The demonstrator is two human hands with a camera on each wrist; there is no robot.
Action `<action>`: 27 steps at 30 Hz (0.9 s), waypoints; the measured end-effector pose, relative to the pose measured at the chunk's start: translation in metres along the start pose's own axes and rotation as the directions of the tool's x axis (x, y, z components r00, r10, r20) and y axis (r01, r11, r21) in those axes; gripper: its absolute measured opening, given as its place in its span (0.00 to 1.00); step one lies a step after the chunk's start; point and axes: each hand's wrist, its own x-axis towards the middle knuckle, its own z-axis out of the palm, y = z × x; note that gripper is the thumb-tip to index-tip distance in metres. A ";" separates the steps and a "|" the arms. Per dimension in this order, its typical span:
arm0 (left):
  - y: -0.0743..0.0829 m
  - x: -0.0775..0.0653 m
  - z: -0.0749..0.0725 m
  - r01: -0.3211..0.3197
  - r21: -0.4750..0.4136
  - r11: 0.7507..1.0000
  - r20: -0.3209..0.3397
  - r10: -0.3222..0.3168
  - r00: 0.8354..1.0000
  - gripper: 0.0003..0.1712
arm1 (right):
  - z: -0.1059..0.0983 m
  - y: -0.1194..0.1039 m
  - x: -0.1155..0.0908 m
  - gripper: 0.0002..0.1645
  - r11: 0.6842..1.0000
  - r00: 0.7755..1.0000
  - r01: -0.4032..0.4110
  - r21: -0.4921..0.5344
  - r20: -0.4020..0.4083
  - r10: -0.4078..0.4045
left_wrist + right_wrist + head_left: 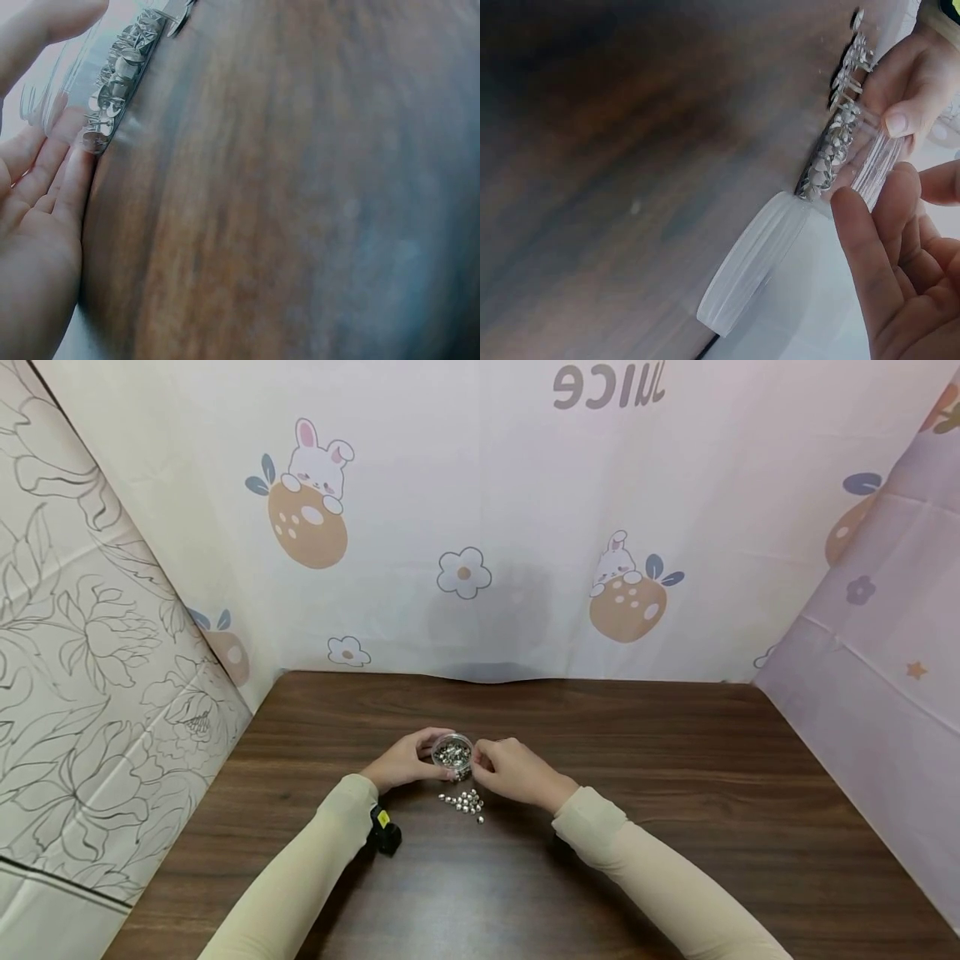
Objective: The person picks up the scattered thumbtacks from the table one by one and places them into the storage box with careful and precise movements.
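Note:
My left hand [408, 760] holds a clear round plastic jar [453, 737] with its thumb on the near side and fingers round the back. Silver thumbtacks [453, 752] fill the lower part of the jar, seen through its wall in both wrist views. My right hand [517, 770] is at the jar's right rim, thumb and a finger close together, the other fingers [862, 236] loosely bent. Whether it pinches a thumbtack I cannot tell. More loose thumbtacks [467, 802] lie on the table just in front of the jar.
A round translucent white lid [754, 262] lies on the brown wood table [675, 760] beside the jar, near my right hand. Behind the table hangs a printed cloth [525, 510], with more cloth at both sides. A black device [386, 835] is strapped at my left wrist.

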 end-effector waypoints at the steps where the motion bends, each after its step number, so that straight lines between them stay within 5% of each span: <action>1: 0.000 0.000 0.000 -0.002 -0.003 1.000 0.001 0.002 1.000 0.40 | 0.000 0.000 -0.002 0.04 1.000 1.000 0.012 -0.015 0.007 -0.012; 12: 0.000 0.000 -0.001 -0.001 0.004 1.000 -0.010 0.001 1.000 0.41 | 0.003 0.002 -0.014 0.05 0.999 0.987 0.048 0.002 0.152 -0.048; 27: 0.000 -0.001 0.000 -0.003 0.006 1.000 -0.003 0.003 1.000 0.41 | 0.010 -0.006 -0.015 0.08 0.989 0.986 0.075 -0.127 0.155 -0.055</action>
